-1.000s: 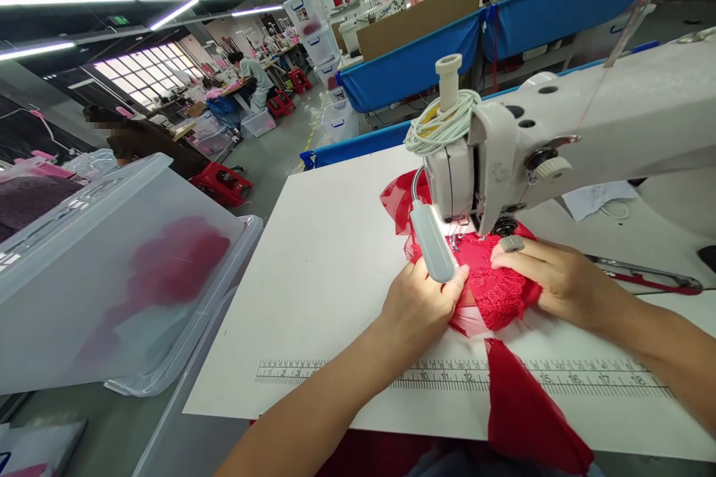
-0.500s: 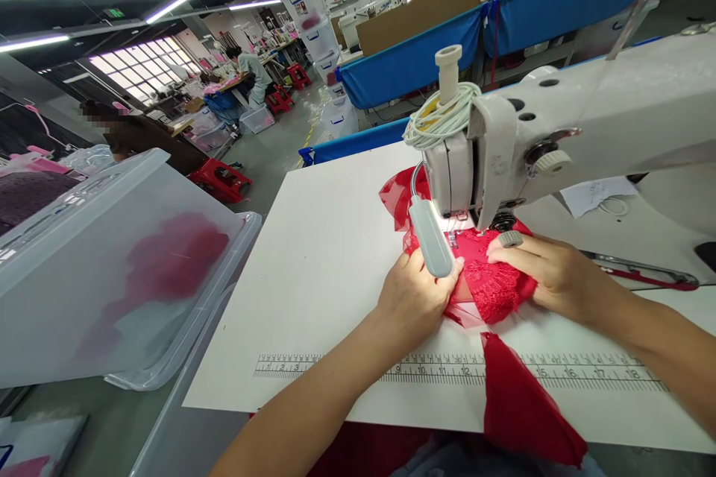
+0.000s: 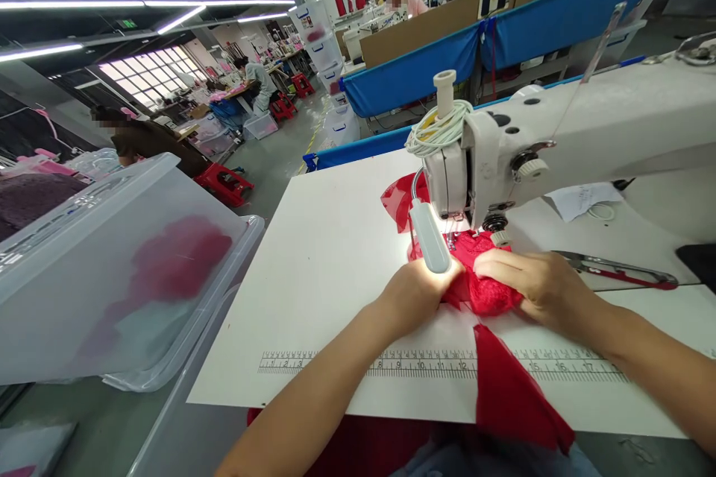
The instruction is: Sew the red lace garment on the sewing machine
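Red lace fabric (image 3: 492, 294) lies bunched under the needle area of a white sewing machine (image 3: 587, 130). My left hand (image 3: 417, 291) is at the fabric's left side, partly behind a small grey lamp (image 3: 430, 238); its fingertips are mostly hidden. On the right, my right hand (image 3: 523, 279) is closed on the lace, thumb and fingers gathering it near the presser foot. Sheer red cloth spreads out behind the lamp. A flat red fabric piece (image 3: 512, 387) hangs over the table's front edge, across the printed ruler (image 3: 403, 365).
Thread snips (image 3: 620, 268) with a red handle lie right of my right hand. A paper slip (image 3: 582, 200) rests under the machine arm. To the left stands a translucent plastic bin (image 3: 123, 276) with red cloth inside. Other people sit at benches further back.
My right hand has shifted slightly left, and the lace is more folded and bunched between my hands. My left fingers have moved further behind the lamp. The whole view has shifted a little.
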A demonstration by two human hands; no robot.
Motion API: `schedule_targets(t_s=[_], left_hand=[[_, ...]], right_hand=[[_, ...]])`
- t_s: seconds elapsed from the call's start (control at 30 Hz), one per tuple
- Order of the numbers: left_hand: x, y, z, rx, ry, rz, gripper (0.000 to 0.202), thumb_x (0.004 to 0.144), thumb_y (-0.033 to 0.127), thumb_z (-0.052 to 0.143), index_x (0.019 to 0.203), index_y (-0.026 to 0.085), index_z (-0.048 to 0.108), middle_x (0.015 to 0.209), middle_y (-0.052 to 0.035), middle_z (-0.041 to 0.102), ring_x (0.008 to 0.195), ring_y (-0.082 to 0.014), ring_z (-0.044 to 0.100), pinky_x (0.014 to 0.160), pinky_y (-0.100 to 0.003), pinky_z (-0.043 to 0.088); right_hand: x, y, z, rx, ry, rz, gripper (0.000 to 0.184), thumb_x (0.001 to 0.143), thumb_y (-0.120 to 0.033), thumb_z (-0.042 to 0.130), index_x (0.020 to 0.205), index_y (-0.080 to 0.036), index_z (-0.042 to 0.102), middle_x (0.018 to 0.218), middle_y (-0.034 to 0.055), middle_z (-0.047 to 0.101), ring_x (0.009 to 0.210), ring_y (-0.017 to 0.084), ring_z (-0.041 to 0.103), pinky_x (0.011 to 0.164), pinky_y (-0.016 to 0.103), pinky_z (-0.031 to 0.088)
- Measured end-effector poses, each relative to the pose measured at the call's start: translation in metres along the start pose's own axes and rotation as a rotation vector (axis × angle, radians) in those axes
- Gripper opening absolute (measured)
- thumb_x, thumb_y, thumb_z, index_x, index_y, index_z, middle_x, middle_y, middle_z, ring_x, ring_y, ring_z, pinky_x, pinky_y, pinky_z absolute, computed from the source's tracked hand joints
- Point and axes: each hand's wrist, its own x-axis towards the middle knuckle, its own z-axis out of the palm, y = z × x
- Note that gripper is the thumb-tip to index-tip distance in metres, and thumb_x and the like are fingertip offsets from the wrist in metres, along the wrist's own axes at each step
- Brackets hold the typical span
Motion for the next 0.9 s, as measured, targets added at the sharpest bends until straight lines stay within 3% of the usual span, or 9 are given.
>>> schedule_targets(t_s=[0.1, 0.2, 0.27, 0.33, 0.47, 0.57, 0.7, 0.8, 0.9], left_hand=[[0.009, -0.005, -0.004, -0.414, 0.031, -0.184, 0.024, 0.074, -0.003, 0.039, 0.072, 0.021, 0.043, 0.056, 0.0055, 0.049, 0.051, -0.0097, 0.050, 0.051, -0.021, 0.044], [0.016, -0.005, -0.004, -0.681, 0.063, -0.290, 0.019, 0.081, 0.005, 0.042, 0.072, 0.022, 0.039, 0.057, 0.0058, 0.046, 0.047, -0.0103, 0.050, 0.048, -0.023, 0.044], [0.019, -0.004, -0.005, -0.871, 0.010, -0.427, 0.012, 0.087, 0.016, 0.045, 0.076, 0.022, 0.044, 0.054, 0.0067, 0.044, 0.040, -0.0122, 0.050, 0.041, -0.025, 0.042], [0.020, -0.003, -0.007, -0.963, -0.064, -0.526, 0.006, 0.089, 0.023, 0.048, 0.084, 0.021, 0.049, 0.052, 0.0074, 0.043, 0.035, -0.0144, 0.051, 0.036, -0.025, 0.039], [0.018, -0.003, -0.009, -0.884, -0.038, -0.401, 0.002, 0.084, 0.019, 0.052, 0.083, 0.020, 0.053, 0.057, 0.0060, 0.047, 0.042, -0.0107, 0.049, 0.042, -0.023, 0.040], [0.017, 0.000, -0.003, -0.738, 0.044, -0.269, 0.012, 0.079, 0.014, 0.057, 0.075, 0.021, 0.049, 0.061, 0.0057, 0.047, 0.053, -0.0096, 0.046, 0.051, -0.023, 0.043], [0.016, 0.004, 0.009, -0.555, 0.189, -0.231, 0.020, 0.083, 0.017, 0.061, 0.069, 0.021, 0.046, 0.065, 0.0040, 0.048, 0.062, -0.0119, 0.047, 0.060, -0.025, 0.045], [0.014, 0.002, 0.012, -0.437, 0.200, -0.173, 0.018, 0.088, 0.015, 0.055, 0.071, 0.020, 0.052, 0.071, 0.0005, 0.057, 0.069, -0.0147, 0.054, 0.067, -0.027, 0.049], [0.012, -0.002, 0.007, -0.374, 0.144, -0.103, 0.019, 0.084, 0.004, 0.049, 0.081, 0.019, 0.058, 0.079, -0.0010, 0.063, 0.075, -0.0160, 0.058, 0.069, -0.028, 0.050]], right_hand=[[0.009, -0.002, 0.000, 0.078, 0.003, 0.071, 0.045, 0.076, -0.003, 0.044, 0.111, -0.021, 0.065, 0.092, 0.0050, 0.073, 0.074, 0.018, 0.067, 0.058, 0.026, 0.051], [0.017, -0.001, -0.003, 0.185, 0.019, 0.175, 0.017, 0.087, -0.017, 0.050, 0.085, -0.022, 0.066, 0.072, 0.0021, 0.066, 0.060, 0.016, 0.062, 0.051, 0.026, 0.049], [0.018, 0.000, -0.004, 0.264, 0.034, 0.258, 0.029, 0.093, -0.025, 0.048, 0.065, -0.022, 0.056, 0.062, 0.0004, 0.058, 0.052, 0.014, 0.056, 0.048, 0.026, 0.048], [0.017, 0.001, -0.004, 0.306, 0.049, 0.324, 0.040, 0.097, -0.031, 0.046, 0.058, -0.023, 0.049, 0.058, -0.0001, 0.053, 0.048, 0.013, 0.053, 0.047, 0.026, 0.048], [0.016, -0.002, -0.003, 0.336, 0.101, 0.322, 0.043, 0.099, -0.042, 0.046, 0.062, -0.022, 0.050, 0.068, 0.0024, 0.060, 0.058, 0.016, 0.059, 0.053, 0.028, 0.051], [0.018, -0.003, -0.004, 0.336, 0.077, 0.242, 0.045, 0.101, -0.045, 0.043, 0.063, -0.022, 0.051, 0.064, 0.0019, 0.058, 0.056, 0.015, 0.056, 0.053, 0.027, 0.049], [0.017, -0.003, -0.004, 0.279, 0.056, 0.184, 0.045, 0.103, -0.041, 0.040, 0.068, -0.022, 0.059, 0.067, 0.0033, 0.063, 0.059, 0.015, 0.057, 0.054, 0.027, 0.047], [0.012, 0.000, -0.001, 0.220, 0.087, 0.170, 0.035, 0.101, -0.041, 0.043, 0.090, -0.022, 0.070, 0.084, 0.0063, 0.071, 0.069, 0.018, 0.065, 0.059, 0.028, 0.051], [0.007, 0.001, 0.003, 0.146, 0.093, 0.143, 0.028, 0.095, -0.039, 0.054, 0.111, -0.023, 0.070, 0.095, 0.0075, 0.073, 0.075, 0.020, 0.069, 0.058, 0.029, 0.052]])
